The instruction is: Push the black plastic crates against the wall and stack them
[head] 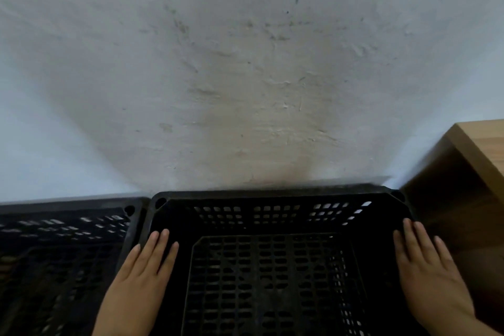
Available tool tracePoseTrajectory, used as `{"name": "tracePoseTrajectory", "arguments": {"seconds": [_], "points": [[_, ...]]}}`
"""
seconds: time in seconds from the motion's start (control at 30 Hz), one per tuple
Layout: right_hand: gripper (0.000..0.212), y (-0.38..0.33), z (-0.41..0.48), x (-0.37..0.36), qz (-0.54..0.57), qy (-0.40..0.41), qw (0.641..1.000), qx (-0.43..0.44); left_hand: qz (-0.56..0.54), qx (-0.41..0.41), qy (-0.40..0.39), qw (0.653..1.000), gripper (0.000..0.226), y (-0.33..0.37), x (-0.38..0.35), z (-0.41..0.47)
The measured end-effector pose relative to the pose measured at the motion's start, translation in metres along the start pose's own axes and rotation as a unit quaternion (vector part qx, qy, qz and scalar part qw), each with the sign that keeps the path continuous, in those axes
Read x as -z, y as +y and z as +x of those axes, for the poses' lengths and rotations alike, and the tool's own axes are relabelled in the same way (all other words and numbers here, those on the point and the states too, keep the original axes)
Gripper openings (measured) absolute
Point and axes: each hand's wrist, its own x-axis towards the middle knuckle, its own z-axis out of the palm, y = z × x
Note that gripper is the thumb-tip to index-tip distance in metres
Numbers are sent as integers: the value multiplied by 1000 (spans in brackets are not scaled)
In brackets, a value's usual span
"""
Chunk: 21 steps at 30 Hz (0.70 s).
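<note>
A black plastic crate [272, 226] with a slotted floor and walls fills the lower middle of the head view, its far rim touching the white wall [245, 76]. My left hand [141, 267] lies flat on the crate's left rim, fingers straight and together. My right hand [428, 267] lies flat on its right rim, fingers spread a little. Neither hand grips anything. A second black crate [60, 240] stands directly to the left, also against the wall, its rim beside the first crate's rim.
A wooden piece of furniture [469, 199] with a light top edge stands close to the crate's right side, against the wall. The rough white wall fills the upper part of the view.
</note>
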Motion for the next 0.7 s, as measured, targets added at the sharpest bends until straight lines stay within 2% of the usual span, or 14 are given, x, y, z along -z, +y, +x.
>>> {"name": "tracePoseTrajectory", "arguments": {"seconds": [0.07,0.13,0.3,0.47,0.53,0.6,0.7], "points": [[88,-1,3,8,5,-35,999,7,-6,-4,-48,999,83,1,6,1],[96,-8,13,18,11,-72,997,3,-12,10,-85,996,87,4,19,6],[78,-91,56,70,44,-86,995,0,-25,80,-28,996,73,-25,66,14],[101,-229,80,133,51,-77,996,-13,19,143,-9,989,69,-132,96,-43],[93,-292,72,162,74,-91,993,13,33,169,-37,984,74,-181,104,-82],[82,-352,60,184,103,-160,982,17,38,201,-75,976,74,-228,108,-123],[77,-432,33,197,118,-214,970,9,49,247,-132,959,73,-293,104,-180]]}}
